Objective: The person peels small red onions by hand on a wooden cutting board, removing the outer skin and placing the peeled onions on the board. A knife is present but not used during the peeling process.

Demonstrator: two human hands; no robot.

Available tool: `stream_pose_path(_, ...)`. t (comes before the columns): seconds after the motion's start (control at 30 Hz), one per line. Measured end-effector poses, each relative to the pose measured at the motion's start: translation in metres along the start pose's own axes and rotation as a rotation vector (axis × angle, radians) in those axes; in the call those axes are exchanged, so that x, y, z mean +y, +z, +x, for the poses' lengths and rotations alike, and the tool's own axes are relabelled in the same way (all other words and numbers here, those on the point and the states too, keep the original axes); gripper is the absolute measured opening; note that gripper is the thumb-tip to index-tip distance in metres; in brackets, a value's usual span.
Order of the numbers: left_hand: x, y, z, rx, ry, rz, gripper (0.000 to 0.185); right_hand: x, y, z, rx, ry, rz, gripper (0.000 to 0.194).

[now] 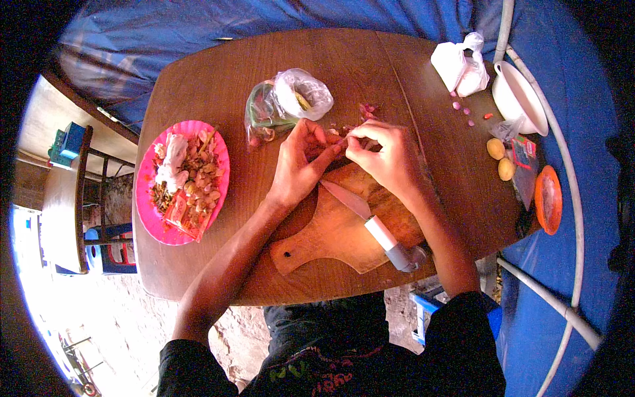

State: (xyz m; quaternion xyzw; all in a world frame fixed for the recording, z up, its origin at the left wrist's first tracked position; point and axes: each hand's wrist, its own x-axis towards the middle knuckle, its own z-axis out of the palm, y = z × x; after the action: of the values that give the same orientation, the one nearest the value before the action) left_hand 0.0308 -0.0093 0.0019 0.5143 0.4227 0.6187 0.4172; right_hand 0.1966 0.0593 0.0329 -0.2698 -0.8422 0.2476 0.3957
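My left hand (301,161) and my right hand (384,151) meet above the far edge of a wooden cutting board (320,238). Their fingertips pinch a small purplish piece (343,142), which looks like shallot and is mostly hidden by the fingers. Beneath the hands, a kitchen knife (381,233) with a white and grey handle lies across the board, its blade pointing up and left. Papery reddish shallot skins (367,111) lie just beyond my right hand. Past my left hand sits a clear plastic bag (270,106) with produce inside.
A pink plate (142,213) of scraps stands left. At right are a tied white bag (461,67), a white bowl (521,99), small shallots (457,105), two yellowish round items (501,159) and an orange dish (548,201). Blue tarpaulin (297,17) borders the wooden table (248,54).
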Motion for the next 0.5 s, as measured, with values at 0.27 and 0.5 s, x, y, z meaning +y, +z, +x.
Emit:
stream_pose_path(0.27, 0.005, -0.003, 0.002, 0.026, -0.078, -0.234, 0.022, -0.006, -0.001, -0.002, 0.053, 0.288, 0.206, 0.010)
stream_pose_path(0.5, 0.004, -0.007, 0.003, 0.000, -0.124, -0.021, 0.025, 0.005, -0.005, 0.002, 0.110, 0.155, -0.055, 0.013)
